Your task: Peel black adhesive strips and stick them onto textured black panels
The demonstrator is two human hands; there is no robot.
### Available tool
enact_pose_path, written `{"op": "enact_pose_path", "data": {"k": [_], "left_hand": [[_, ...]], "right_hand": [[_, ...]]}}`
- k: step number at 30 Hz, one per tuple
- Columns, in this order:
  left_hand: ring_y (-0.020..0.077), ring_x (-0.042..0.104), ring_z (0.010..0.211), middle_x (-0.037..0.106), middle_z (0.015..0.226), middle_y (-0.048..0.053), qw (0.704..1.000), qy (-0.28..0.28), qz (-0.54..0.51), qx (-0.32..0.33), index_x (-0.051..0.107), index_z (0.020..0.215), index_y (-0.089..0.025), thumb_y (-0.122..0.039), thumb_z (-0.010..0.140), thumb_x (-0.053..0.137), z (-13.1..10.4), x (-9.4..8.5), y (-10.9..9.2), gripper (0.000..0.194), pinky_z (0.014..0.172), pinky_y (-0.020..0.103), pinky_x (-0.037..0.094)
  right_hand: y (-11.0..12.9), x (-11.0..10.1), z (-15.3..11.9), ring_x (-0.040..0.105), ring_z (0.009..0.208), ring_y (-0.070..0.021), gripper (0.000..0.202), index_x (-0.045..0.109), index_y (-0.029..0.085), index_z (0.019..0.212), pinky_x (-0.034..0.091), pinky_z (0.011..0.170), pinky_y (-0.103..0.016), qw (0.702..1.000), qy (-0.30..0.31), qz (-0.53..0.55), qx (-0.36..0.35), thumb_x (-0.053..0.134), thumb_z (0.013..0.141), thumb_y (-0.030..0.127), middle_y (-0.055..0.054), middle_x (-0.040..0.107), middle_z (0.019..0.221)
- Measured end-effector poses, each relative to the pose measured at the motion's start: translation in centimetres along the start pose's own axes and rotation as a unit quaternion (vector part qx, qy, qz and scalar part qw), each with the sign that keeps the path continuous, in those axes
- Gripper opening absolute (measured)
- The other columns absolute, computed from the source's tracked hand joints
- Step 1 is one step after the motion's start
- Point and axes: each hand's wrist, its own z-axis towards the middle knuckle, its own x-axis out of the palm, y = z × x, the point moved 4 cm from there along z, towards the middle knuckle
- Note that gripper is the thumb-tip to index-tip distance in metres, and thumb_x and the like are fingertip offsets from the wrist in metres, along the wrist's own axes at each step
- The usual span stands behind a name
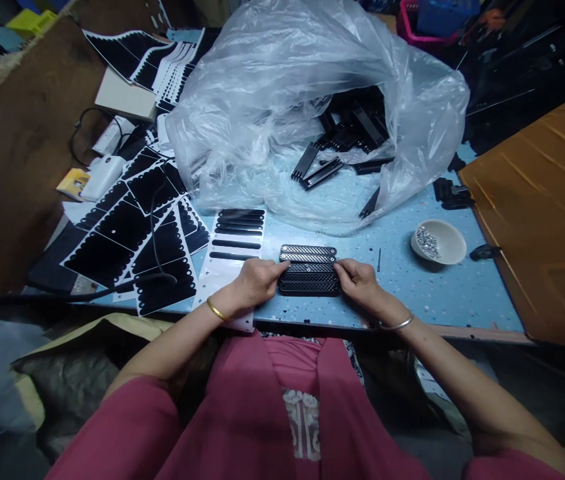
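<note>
A row of several black bars [308, 285] with a cross-hatched texture lies side by side on the blue table in front of me. My left hand [258, 281] is closed at the row's left end, thumb pressed near a middle bar. At the opposite end my right hand [361, 283] pinches the edge with thumb and fingers. Small silvery dots, like screws, show at the ends of the upper bars. Beside my left hand is a white backing sheet [220, 277] with black strip stickers. A thin dark pin-like tool [379, 260] lies right of the bars.
A big clear plastic bag [262, 100] spreads over the back, with black slotted parts [362, 127] in its opening. Sticker sheets [112, 233] pile up at left under a black cable. To the right stand a white bowl [450, 243] of small metal pieces and an orange-brown panel [542, 213].
</note>
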Motion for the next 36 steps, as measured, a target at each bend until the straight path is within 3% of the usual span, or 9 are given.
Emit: {"op": "enact_pose_path", "data": {"k": [4, 11, 19, 31, 36], "left_hand": [[0.0173, 0.057, 0.057, 0.063, 0.066, 0.004, 0.995, 0.044, 0.084, 0.032, 0.059, 0.126, -0.014, -0.005, 0.073, 0.046, -0.4, 0.4, -0.3, 0.055, 0.055, 0.028, 0.046], [0.0173, 0.056, 0.06, 0.059, 0.066, 0.004, 0.983, 0.084, 0.143, 0.079, 0.053, 0.131, -0.012, 0.001, 0.078, 0.042, -1.5, -1.3, -0.7, 0.056, 0.057, 0.028, 0.043], [0.0178, 0.056, 0.06, 0.063, 0.07, 0.003, 0.984, 0.153, 0.078, 0.053, 0.047, 0.137, -0.014, -0.003, 0.077, 0.042, -1.1, -1.3, 0.2, 0.062, 0.057, 0.028, 0.042], [0.0169, 0.056, 0.056, 0.062, 0.07, 0.004, 0.952, 0.228, 0.111, 0.173, 0.038, 0.143, -0.008, 0.005, 0.077, 0.037, 0.4, -3.0, 0.6, 0.067, 0.057, 0.027, 0.04], [0.0151, 0.056, 0.056, 0.063, 0.069, 0.003, 0.95, 0.249, 0.021, 0.189, 0.044, 0.14, -0.012, 0.0, 0.082, 0.041, 1.8, -3.6, 1.4, 0.059, 0.057, 0.025, 0.04]], "right_hand": [[0.0, 0.0, -0.1, 0.05, 0.053, -0.0148, 0.035, 0.056, 0.021, 0.064, 0.036, 0.056, -0.028, 1.0, -0.001, 0.002, -0.002, 0.042, 0.094, 0.034, -0.003, 0.059, 0.058], [-0.1, 0.1, -0.1, 0.054, 0.056, -0.0155, 0.035, 0.059, 0.021, 0.066, 0.037, 0.058, -0.028, 1.0, -0.017, 0.001, -0.008, 0.043, 0.094, 0.034, -0.005, 0.062, 0.062], [-0.2, 0.1, -0.1, 0.053, 0.055, -0.0155, 0.035, 0.058, 0.021, 0.065, 0.037, 0.057, -0.028, 1.0, -0.007, -0.001, -0.008, 0.042, 0.094, 0.035, -0.005, 0.062, 0.061], [0.0, 0.2, -0.1, 0.055, 0.057, -0.0163, 0.034, 0.058, 0.021, 0.066, 0.038, 0.059, -0.028, 1.0, -0.008, -0.001, -0.008, 0.042, 0.093, 0.032, -0.005, 0.062, 0.063], [-0.1, 0.2, 0.0, 0.054, 0.056, -0.016, 0.034, 0.058, 0.021, 0.065, 0.036, 0.058, -0.028, 1.0, 0.001, -0.01, -0.005, 0.042, 0.093, 0.031, -0.005, 0.061, 0.062]]}}
